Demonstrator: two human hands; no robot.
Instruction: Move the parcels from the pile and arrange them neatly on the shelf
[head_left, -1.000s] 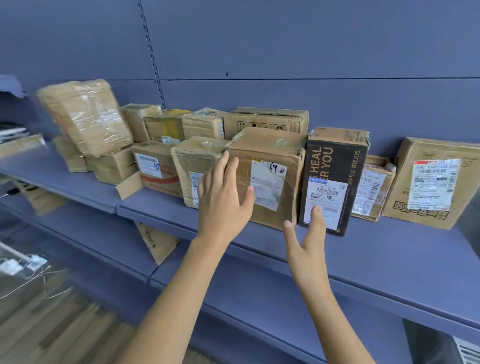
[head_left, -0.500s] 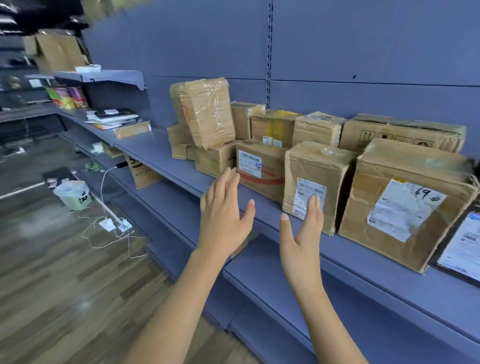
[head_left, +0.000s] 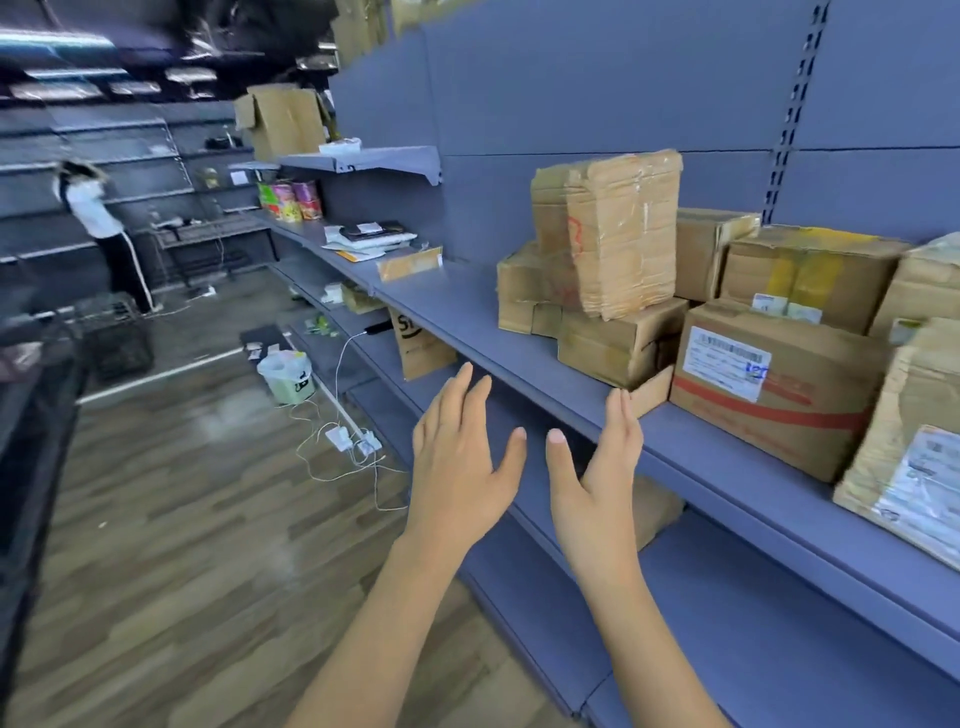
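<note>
Several brown cardboard parcels stand in a row on the blue shelf (head_left: 457, 317) at the right. A taped bundle (head_left: 623, 234) leans upright on a small box (head_left: 618, 340). Beside it sits a box with a white label and red stripe (head_left: 774, 384). A wrapped parcel (head_left: 914, 447) fills the right edge. My left hand (head_left: 462, 462) and my right hand (head_left: 592, 478) hover side by side in front of the shelf edge, fingers straight, holding nothing and touching no parcel.
A lower shelf (head_left: 727, 623) runs beneath, with a box (head_left: 421, 345) tucked under the upper board. On the wooden floor lie a white bucket (head_left: 288, 374) and cables with chargers (head_left: 353, 441). A person (head_left: 104, 234) stands far left by dark shelving.
The view has swung left along the shelf, so the parcels slid to the right. Both hands came away from the parcel fronts and now hover lower, in front of the shelf edge.
</note>
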